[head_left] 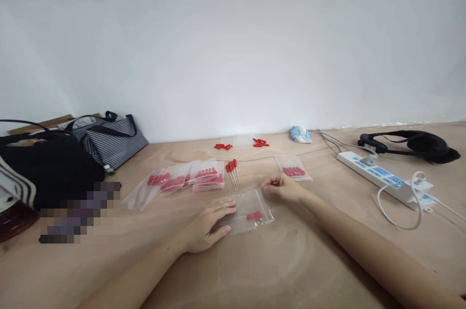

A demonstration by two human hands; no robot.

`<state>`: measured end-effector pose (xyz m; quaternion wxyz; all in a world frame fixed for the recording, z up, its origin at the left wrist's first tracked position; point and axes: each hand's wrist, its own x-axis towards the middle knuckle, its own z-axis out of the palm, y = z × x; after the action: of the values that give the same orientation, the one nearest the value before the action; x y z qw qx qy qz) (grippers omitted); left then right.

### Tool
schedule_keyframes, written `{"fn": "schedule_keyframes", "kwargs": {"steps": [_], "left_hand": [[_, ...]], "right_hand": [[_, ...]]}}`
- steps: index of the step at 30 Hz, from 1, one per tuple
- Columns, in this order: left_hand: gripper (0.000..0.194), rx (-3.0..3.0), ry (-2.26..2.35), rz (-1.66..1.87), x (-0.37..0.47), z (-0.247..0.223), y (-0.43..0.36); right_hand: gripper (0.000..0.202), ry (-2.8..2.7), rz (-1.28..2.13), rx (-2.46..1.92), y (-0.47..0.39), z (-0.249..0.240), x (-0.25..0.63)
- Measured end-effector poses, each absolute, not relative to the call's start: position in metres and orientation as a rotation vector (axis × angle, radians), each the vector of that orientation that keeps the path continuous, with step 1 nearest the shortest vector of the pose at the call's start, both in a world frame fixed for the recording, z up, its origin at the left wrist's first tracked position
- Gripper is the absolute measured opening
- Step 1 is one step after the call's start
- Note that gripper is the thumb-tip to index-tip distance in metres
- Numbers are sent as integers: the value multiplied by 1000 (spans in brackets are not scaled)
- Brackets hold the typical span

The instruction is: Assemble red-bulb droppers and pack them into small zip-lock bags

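Observation:
A clear zip bag [243, 202] lies on the table in front of me, with one red-bulbed dropper [254, 215] in it. My left hand [213, 224] rests flat on the bag's left end, fingers stretched and thumb apart. At the bag's upper right corner, my right hand [282, 188] has its fingers curled together; what they hold, if anything, is hidden. Just beyond the bag lie a few loose droppers [233, 173] with red bulbs. Filled zip bags [207, 175] overlap in a pile to the left. Another filled bag [294, 169] lies past my right hand.
More droppers [260, 143] lie by the wall, near a blue-white packet [300, 134]. A power strip [374, 173] with white cables and a black headset [411, 145] occupy the right. Black [54, 163] and striped bags [116, 139] stand left, behind a pixelated object [80, 212].

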<state>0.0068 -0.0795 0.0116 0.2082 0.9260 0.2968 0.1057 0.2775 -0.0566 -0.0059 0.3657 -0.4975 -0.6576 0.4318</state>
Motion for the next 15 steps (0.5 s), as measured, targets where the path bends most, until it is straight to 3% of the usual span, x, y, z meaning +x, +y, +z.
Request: {"fn": "schedule_keyframes", "kwargs": {"steps": [3, 15], "left_hand": [[39, 2585, 809, 284, 7, 11, -79], [39, 2689, 831, 322, 4, 8, -80]], "right_hand": [[11, -1667, 752, -1544, -25, 1, 263], [15, -1695, 593, -1880, 57, 2, 189]]}}
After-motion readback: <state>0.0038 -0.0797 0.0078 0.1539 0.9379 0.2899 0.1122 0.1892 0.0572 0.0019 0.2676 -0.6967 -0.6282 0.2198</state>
